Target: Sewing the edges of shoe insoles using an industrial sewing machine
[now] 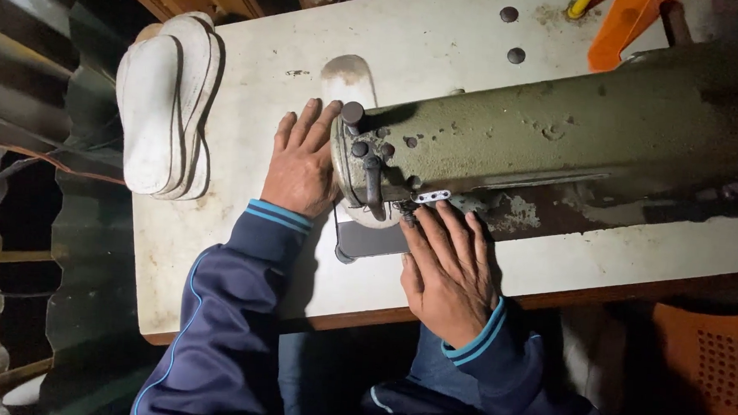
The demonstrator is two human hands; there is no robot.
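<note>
- Sewing machine [555, 133]: olive-green, worn industrial head lying across the right half of the table, its needle end between your two hands. Step in hand, as it appears: work is being guided under the needle area, though the piece itself is hidden by the head and your fingers.
- Table [251, 61]: off-white, stained top with a wooden edge; two dark round holes near the far side.
- Stack of white shoe soles [166, 99]: at the far left corner of the table, well apart from the machine.
- Orange plastic piece [622, 23]: at the far right, behind the machine.
- Your left hand [302, 159]: flat, fingers spread, palm down on the table, touching the machine's end; grasping nothing.
- Your right hand [449, 269]: flat and unclenched beside the dark plate under the needle, fingertips pressing down near the foot.
- Next move, by judgement: calls for steady, even feed with fingertips kept clear of the needle.
- Room: dark; corrugated sheet at left.
</note>
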